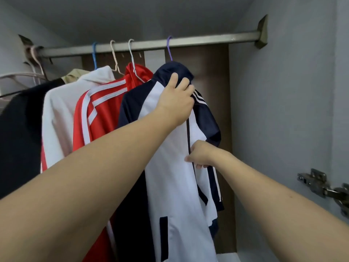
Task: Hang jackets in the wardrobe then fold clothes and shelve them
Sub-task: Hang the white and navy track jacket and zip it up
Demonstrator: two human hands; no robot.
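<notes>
The wardrobe (pixel 283 91) stands open in front of the person, grey inside with a brown back panel, and a metal rail (pixel 151 45) runs across its top. Along that rail hangs a row of garments. The one being handled is a navy and white jacket (pixel 170 167): white front panels, navy collar, shoulders and sleeves, thin white stripes down the sleeve, a dark zip line down the middle and a navy pocket trim low on the front. It hangs from a purple hanger (pixel 169 48) hooked over the rail, the last piece on the right of the row.

Just left of the upper hand's knuckles hangs a red jacket (pixel 102 114) with white stripes on a pale wire hanger (pixel 132 57). Beyond it is a white hooded top (pixel 60 114) on a blue hanger (pixel 94 53), then a black garment (pixel 18 129) at the far left. Low on the right wall, well away from either hand, sits a metal door hinge (pixel 321 186).

The left hand (pixel 177 99) is up at the jacket's collar, fingers curled over the navy fabric and gripping it just below the purple hook. The right hand (pixel 200 155) is lower down the front, fingers bunched and pinching the edge by the zip line, thumb pressing on the white panel.
</notes>
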